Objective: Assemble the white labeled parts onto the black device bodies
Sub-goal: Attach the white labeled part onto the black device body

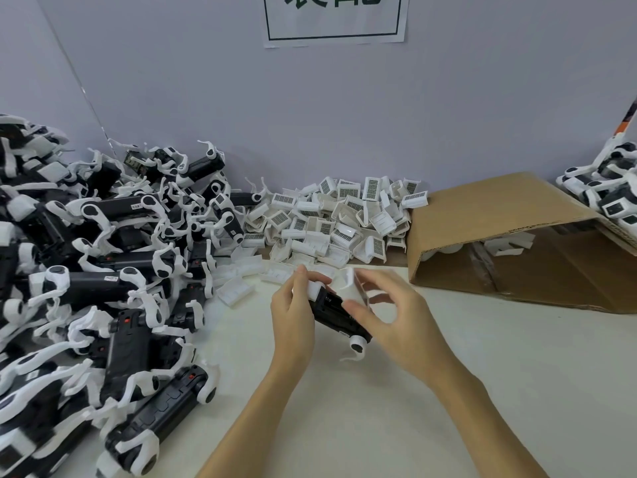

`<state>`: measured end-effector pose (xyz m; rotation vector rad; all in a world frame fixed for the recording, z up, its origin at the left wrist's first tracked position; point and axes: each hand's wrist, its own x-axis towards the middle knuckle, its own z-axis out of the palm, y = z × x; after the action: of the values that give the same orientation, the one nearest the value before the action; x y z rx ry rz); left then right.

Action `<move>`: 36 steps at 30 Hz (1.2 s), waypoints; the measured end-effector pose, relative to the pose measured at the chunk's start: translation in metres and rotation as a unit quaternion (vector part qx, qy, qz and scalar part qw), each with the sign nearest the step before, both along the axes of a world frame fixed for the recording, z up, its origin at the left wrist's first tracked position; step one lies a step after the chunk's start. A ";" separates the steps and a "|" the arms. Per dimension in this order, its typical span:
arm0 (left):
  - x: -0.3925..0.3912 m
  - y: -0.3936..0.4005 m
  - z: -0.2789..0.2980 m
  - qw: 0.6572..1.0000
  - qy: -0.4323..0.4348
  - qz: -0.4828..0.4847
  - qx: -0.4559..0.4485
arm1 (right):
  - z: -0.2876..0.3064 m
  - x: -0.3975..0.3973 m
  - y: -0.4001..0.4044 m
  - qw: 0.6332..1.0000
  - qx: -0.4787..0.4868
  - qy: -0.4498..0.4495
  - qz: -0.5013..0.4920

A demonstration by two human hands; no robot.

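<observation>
At the centre of the frame, above a smooth off-white table (448, 391), the left hand (293, 315) grips a long black device body (336, 313), its fingers curled round the upper end and the thumb pressed onto a white cap there. The right hand (393, 315) pinches a boxy white labeled part (353, 288) between thumb and curled fingers, holding it against the body's top face. A rounded white hinge piece hangs at the body's lower end. In the left of the frame lies a tangled heap of device bodies (93, 281), matte black with curved white arms. At upper centre sits a pile of white parts (337, 222) with dark barcode-like labels. At right rests a creased brown cardboard box (499, 236), tipped on its side.
</observation>
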<state>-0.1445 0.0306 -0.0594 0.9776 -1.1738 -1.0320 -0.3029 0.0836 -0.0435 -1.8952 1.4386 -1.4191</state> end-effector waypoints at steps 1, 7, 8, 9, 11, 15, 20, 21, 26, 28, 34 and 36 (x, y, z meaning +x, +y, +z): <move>0.000 0.000 0.000 1.000 -0.001 0.004 0.001 | -0.002 0.005 0.000 1.000 0.000 0.023 0.006; 0.000 -0.002 0.001 0.999 0.015 0.028 0.028 | -0.015 0.023 -0.001 0.988 -0.050 0.145 -0.021; 0.000 -0.002 0.001 0.999 0.018 0.030 0.030 | -0.017 0.024 -0.001 0.985 -0.061 0.162 -0.021; 0.000 -0.001 0.002 0.999 0.021 0.032 0.034 | -0.018 0.025 0.000 0.981 -0.066 0.182 -0.021; -0.001 0.000 0.003 0.998 0.026 0.039 0.046 | -0.021 0.027 -0.001 0.970 -0.073 0.232 -0.032; -0.002 -0.003 0.003 0.994 0.049 0.027 0.089 | -0.022 0.035 -0.005 0.954 -0.101 0.268 -0.084; 0.003 -0.003 0.004 0.984 0.010 -0.153 0.091 | -0.021 0.025 -0.006 0.950 -0.127 0.248 -0.145; 0.004 -0.003 0.005 0.983 -0.008 -0.162 0.081 | -0.020 0.019 -0.006 0.951 -0.121 0.244 -0.146; 0.003 0.000 0.008 0.976 -0.035 -0.209 0.047 | -0.018 0.002 -0.005 0.964 -0.107 0.178 -0.167; 0.002 0.002 0.010 0.979 -0.034 -0.195 0.044 | -0.018 0.002 -0.005 0.964 -0.108 0.175 -0.168; 0.004 -0.002 0.007 0.986 -0.060 -0.154 0.034 | -0.017 0.003 -0.006 0.963 -0.075 0.187 -0.181; 0.003 -0.003 0.005 0.987 -0.061 -0.146 0.038 | -0.018 0.003 -0.006 0.964 -0.066 0.192 -0.173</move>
<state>-0.1418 0.0274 -0.0544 0.9561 -1.4174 -1.2719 -0.3002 0.0776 -0.0614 -2.1719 1.9820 -1.3701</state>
